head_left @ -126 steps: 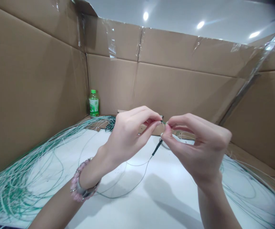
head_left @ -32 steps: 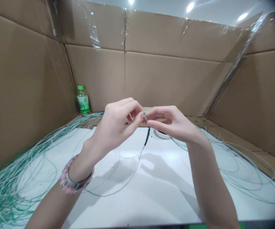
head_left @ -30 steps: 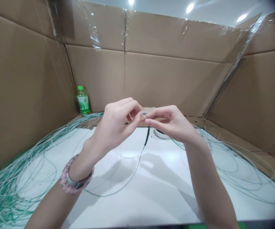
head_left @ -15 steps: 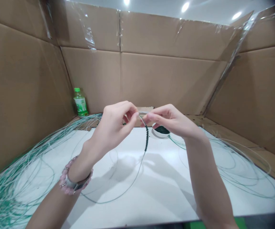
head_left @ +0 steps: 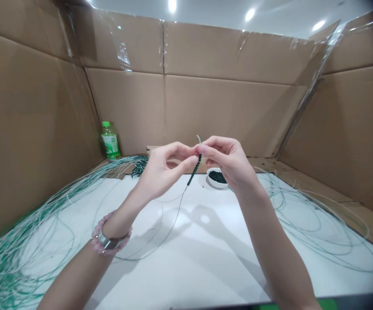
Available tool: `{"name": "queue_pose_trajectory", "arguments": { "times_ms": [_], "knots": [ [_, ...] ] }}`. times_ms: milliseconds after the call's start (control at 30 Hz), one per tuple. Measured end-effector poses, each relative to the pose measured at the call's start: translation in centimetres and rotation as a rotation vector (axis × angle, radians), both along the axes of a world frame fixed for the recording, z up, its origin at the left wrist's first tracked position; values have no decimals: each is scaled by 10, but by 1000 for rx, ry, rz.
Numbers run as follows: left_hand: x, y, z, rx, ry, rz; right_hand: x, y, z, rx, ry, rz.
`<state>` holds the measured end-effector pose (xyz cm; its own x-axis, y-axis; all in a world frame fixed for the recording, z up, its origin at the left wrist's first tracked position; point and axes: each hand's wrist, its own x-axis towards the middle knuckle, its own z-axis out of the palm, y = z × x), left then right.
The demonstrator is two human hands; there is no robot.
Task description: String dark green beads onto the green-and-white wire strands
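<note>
A short row of dark green beads [head_left: 193, 171] hangs on a thin cord [head_left: 177, 216] between my hands, above the white tabletop. My left hand [head_left: 170, 165] is closed in a pinch at the upper part of the beaded cord. Against it, my right hand [head_left: 227, 159] pinches the cord near its top, and the cord's pale end [head_left: 199, 139] sticks up above the fingertips. The lower cord curves down toward my left wrist. Just below my right hand stands a small white bowl [head_left: 209, 182] of dark beads, partly hidden by that hand.
Many green and white cords [head_left: 8, 258] lie piled along the left side, and looser loops [head_left: 322, 241] on the right. Dark beaded strands [head_left: 138, 166] lie behind my left hand. A green-capped bottle [head_left: 110, 142] stands at the back left. Cardboard walls [head_left: 231, 112] enclose the table [head_left: 219, 267].
My hands have come together, the right moving left to meet the left. The beaded cord now slants down to the left, and its pale end points up above my fingers.
</note>
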<state>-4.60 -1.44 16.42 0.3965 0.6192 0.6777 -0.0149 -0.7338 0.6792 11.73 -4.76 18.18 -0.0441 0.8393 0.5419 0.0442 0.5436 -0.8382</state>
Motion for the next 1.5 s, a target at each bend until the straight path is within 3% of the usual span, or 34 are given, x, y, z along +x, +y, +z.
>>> {"name": "queue_pose_trajectory", "arguments": {
  "times_ms": [200,500,733,1000,1267,1500],
  "knots": [
    [12,-2,-4,-153,-82,-182,0,1,-1,-11,139,21],
    [9,-9,0,-115,-99,-158,0,3,-2,-39,206,31],
    [10,-9,-2,-152,-165,-183,1,1,-2,-33,119,40],
    [9,-9,0,-156,-210,-98,0,2,-2,-18,56,71],
    [9,-8,-1,-185,-235,-173,-3,-1,-1,19,60,42],
    [11,-9,-2,-187,-308,-145,-3,1,-2,37,98,71]
  ]
}}
